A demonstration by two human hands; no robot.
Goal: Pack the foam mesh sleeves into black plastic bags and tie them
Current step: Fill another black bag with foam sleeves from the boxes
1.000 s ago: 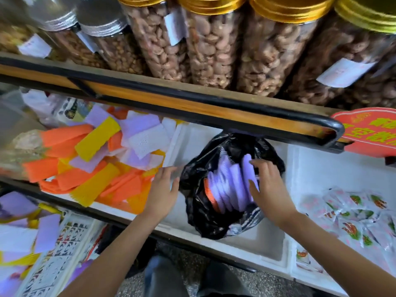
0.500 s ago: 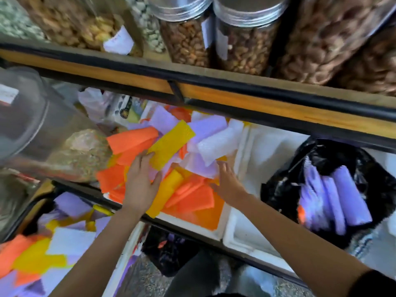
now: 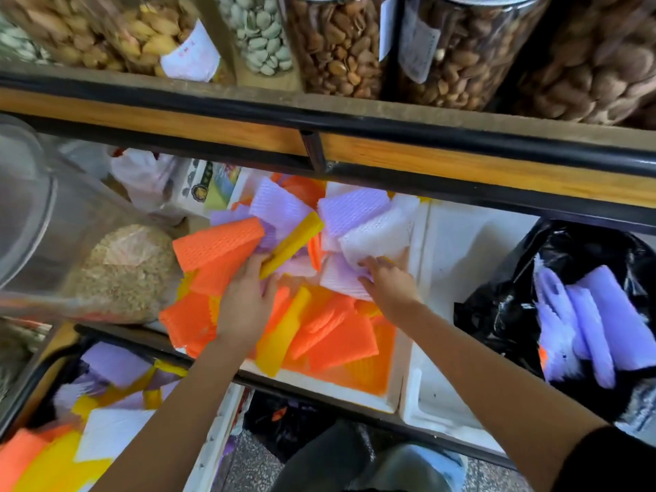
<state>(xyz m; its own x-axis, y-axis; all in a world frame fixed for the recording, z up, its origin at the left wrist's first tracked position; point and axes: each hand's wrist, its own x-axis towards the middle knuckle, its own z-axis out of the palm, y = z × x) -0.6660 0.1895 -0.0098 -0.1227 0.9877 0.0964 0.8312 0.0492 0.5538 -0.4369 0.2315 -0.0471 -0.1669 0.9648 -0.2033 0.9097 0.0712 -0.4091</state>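
A heap of orange, yellow, purple and white foam mesh sleeves point(image 3: 330, 335) fills a white foam box point(image 3: 400, 356) on the lower shelf. My left hand point(image 3: 245, 307) lies on the heap, its fingers curled over the lower end of a yellow sleeve point(image 3: 298, 239). My right hand point(image 3: 388, 287) reaches in from the right and pinches the edge of a purple sleeve point(image 3: 337, 280). To the right, an open black plastic bag point(image 3: 497, 314) stands in a second foam box point(image 3: 458, 250), with several purple sleeves point(image 3: 610, 332) inside it.
A wood-and-black shelf rail point(image 3: 390, 150) runs across just above the boxes, with jars of nuts point(image 3: 340, 47) on top. A large clear jar point(image 3: 53, 221) lies at the left. More sleeves point(image 3: 106, 413) fill a crate at the lower left.
Both hands left the black bag and moved left to the heap. My left hand now curls on the yellow sleeve and my right hand has closed on a purple one.
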